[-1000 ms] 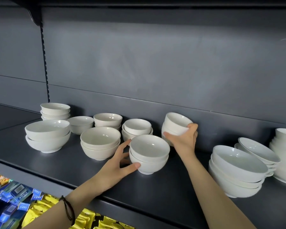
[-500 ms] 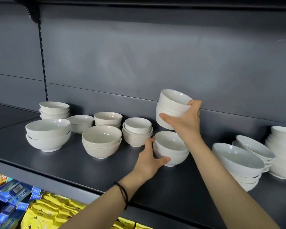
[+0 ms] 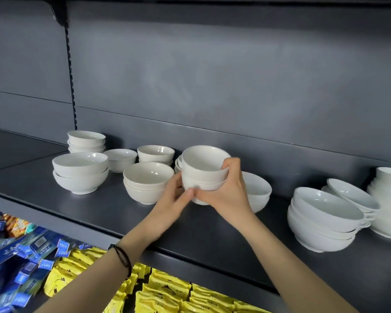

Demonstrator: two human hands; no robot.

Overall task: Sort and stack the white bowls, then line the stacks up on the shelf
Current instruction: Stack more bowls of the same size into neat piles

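Dark shelf [image 3: 190,231] underneath, right hand [image 3: 226,195] and left hand [image 3: 174,199] both grip the bowl pair [image 3: 203,175], its matching stack [image 3: 257,190] resting just right of the right fingers [image 3: 229,164].

Blue boxes [image 3: 38,248]: pale label patches with white print on the faces; the characters are too small and blurred to read.
Yellow packets [image 3: 167,289]: a dark printed mark on each front, which cannot be made out.
Orange packet [image 3: 17,223]: bright printed patches, blurred, no word legible.
Readable text overall: none; no brand, number or sign can be read.
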